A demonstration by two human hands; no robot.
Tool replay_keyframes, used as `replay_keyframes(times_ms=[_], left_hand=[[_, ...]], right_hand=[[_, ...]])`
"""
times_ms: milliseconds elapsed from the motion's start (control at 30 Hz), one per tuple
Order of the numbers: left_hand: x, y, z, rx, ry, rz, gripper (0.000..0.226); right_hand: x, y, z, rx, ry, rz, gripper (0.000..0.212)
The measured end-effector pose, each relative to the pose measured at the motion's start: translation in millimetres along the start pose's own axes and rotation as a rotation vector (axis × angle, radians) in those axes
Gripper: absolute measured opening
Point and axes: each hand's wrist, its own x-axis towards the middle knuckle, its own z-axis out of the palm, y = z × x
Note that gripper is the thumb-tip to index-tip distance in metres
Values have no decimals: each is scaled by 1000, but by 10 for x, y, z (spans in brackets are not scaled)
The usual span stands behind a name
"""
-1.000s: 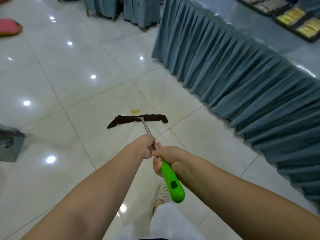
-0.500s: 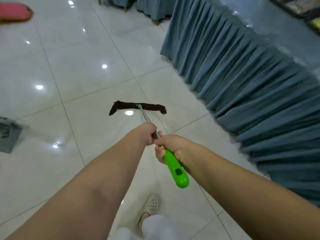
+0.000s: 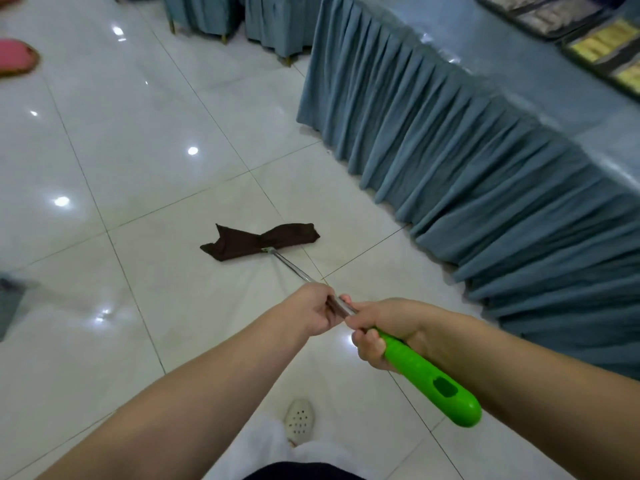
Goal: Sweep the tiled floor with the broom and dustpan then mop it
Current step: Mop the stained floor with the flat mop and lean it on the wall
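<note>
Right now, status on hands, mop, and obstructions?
Left hand grips steel shaft, right hand grips green plastic handle. Dark brown cloth mop head flat on white tile. Blue pleated table skirt close on right.

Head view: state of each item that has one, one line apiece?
Mop cloth: bunched, lying on floor tile.
Mop handle: tilted, held in both hands.
Left hand: grips metal shaft.
Right hand: grips green end.
Table skirt: hanging to floor.

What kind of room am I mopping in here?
Probably a banquet or function hall: a long table draped in a pleated blue-grey skirt, chairs in matching blue-grey fabric covers, dark trays of packaged goods on the table, and a glossy white tiled floor.
</note>
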Motion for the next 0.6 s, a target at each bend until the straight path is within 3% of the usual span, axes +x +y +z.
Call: replay_keyframes(times_ms=[133,600], left_hand=[[-19,15,-13,-39,26,-9,16],[375,1460,78,-239,2,4,21]], right_hand=[[-2,-44,43,-106,66,-25,50],[514,-1516,332,-199,28,1,37]])
